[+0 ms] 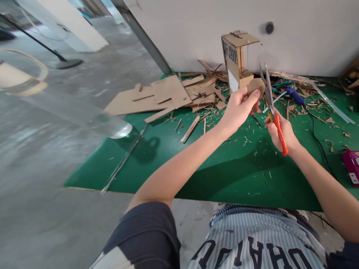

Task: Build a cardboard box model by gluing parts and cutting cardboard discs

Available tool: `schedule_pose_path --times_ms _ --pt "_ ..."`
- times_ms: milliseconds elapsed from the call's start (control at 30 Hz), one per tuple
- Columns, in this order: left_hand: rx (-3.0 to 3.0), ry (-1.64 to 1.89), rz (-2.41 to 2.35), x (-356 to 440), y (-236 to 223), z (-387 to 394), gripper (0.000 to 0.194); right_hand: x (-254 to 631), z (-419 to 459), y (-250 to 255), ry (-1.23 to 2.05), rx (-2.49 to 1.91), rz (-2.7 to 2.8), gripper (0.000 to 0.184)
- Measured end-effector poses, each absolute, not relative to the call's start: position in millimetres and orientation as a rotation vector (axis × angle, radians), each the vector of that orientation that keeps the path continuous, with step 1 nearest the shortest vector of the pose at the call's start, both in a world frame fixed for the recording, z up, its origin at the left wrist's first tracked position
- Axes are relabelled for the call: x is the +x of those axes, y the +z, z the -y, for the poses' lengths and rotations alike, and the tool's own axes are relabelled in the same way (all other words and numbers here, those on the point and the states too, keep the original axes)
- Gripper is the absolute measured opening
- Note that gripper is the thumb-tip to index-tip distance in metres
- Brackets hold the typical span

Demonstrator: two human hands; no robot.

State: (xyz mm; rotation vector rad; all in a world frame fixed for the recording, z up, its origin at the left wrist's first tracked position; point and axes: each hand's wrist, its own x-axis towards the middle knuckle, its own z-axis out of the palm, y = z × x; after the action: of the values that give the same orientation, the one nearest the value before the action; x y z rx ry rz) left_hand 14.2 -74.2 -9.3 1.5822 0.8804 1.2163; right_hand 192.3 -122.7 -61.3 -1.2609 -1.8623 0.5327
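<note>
Between the thumb and fingers of my left hand (243,101) is a small rounded cardboard piece (255,87), held up over the table. My right hand (284,131) grips a pair of scissors (269,89) by the orange handles, blades pointing up and slightly parted. The blades stand just right of the cardboard piece; whether they touch it I cannot tell. Behind my left hand rises an upright cardboard structure (234,63) with printed characters on its side and a flat top flap.
Cardboard sheets and strips (171,93) pile up at the back left of the green table (174,157). A blue glue gun (295,96) with a black cord lies right of the scissors among scraps. A magenta box (351,166) sits at the right edge; a clear rod (123,158) lies left.
</note>
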Motion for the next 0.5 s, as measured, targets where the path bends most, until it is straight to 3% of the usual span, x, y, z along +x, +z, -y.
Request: schedule_pose_path --times_ms 200,500 --pt "1.631 1.238 -0.856 16.0 -15.2 73.1 0.04 191.8 122.7 -59.7 0.524 -1.265 1.907 0.097" --pt "1.577 1.263 -0.812 20.3 -15.0 79.5 0.034 192.9 121.1 -63.8 0.569 -1.259 1.898 0.101"
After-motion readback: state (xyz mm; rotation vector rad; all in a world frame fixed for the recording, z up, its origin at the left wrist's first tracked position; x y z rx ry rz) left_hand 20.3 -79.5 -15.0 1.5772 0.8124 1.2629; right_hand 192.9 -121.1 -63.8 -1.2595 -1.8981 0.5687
